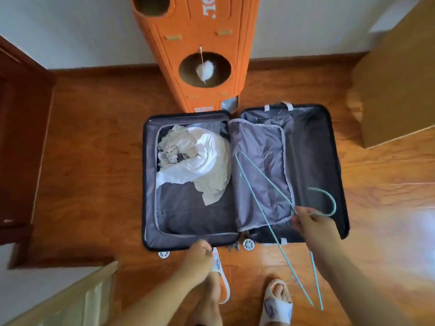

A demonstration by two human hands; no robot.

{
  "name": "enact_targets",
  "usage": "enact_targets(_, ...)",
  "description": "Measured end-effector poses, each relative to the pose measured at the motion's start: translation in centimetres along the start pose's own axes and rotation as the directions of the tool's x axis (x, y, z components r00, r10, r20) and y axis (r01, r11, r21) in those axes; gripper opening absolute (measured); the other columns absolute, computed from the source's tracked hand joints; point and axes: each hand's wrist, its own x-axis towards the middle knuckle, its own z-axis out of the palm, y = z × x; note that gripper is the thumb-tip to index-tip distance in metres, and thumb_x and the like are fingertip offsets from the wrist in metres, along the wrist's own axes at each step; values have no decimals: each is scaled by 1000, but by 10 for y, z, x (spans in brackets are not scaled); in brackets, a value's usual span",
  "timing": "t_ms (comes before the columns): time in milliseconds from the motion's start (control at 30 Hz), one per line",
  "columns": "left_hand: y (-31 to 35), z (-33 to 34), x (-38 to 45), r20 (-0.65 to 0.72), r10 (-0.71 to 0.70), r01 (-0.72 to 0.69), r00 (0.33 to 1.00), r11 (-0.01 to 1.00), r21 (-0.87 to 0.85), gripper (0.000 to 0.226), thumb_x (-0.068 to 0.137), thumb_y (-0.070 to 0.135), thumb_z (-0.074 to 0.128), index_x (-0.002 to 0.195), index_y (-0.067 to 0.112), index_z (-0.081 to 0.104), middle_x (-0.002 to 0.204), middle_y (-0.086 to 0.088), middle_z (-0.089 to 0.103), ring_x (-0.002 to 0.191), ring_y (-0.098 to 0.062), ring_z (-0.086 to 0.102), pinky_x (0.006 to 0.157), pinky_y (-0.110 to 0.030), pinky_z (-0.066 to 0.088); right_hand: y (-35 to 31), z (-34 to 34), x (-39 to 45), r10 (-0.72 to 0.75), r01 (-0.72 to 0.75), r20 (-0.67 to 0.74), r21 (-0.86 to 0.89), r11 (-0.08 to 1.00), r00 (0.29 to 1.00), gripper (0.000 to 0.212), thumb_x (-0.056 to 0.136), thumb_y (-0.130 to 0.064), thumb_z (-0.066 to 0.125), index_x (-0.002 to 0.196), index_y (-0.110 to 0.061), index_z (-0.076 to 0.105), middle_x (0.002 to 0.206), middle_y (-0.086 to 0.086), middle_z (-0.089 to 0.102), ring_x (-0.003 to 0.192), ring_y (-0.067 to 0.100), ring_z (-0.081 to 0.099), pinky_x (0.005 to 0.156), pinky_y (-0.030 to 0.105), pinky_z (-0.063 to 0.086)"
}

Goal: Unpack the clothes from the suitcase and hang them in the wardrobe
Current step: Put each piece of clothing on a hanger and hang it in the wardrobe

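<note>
Mint-green wire hanger pinched at the neck by right hand, fingers curled round the wire just below the hook, hook pointing right over the open suitcase; triangle of the hanger slanting from the divider flap down past the near rim toward the feet. Held so, presumably, to keep a hanger ready while a garment is chosen. Possibly two hangers together, judging by doubled wires near the lower end; not certain

Left hand at the near edge of the suitcase's left half, fingers curled under, gripping nothing that can be made out; whether touching the rim or a zip pull, cannot tell

Head view, container by container. Suitcase lying flat and fully opened on wooden floor, wheels toward the person. Left half: zipped mesh cover folded back, loose heap of white and cream clothes bunched in the far part, a small dark striped item tucked among them; near part showing only dark lining. Right half: grey divider flap lying across the hinge side, rest of the shell showing bare dark lining, no garment visible

Orange cardboard tower with round openings standing against the wall just beyond the suitcase. Wardrobe not identifiable with certainty; dark wooden door panel at left. Slippered feet at bottom. Judged stage: early, clothes unhung
</note>
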Motion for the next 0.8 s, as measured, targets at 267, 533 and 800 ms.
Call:
enact_targets(267,39,-74,309,-136,279,-188,951,867,462,55,101,28,50,154,29,33,157,-12,21,141,-34,32,104,-44,42,77,151,159,-107,108,-83,9,994,991,23,101,-26,55,85,-21,72,75,2,71,73,17,65,81,44,53)
enact_targets(533,58,-79,413,-232,453,-252,861,776,578,23,95,1,45,101,12,65,150,-18,44,123,-40,54,100,-44,45,125,163,190,-30,31,-121,5,1000,992,25,102,-24,54,84,-21,70,77,5,73,78,20,68,90,50,54)
enact_targets(800,35,-111,245,-528,0,-253,849,878,-406,38,106,13,39,90,28,71,117,-2,66,101,-24,63,76,-36,52,79,102,109,11,-11,-111,3,1000,994,22,105,-19,48,100,-22,69,73,4,69,72,19,62,70,30,52)
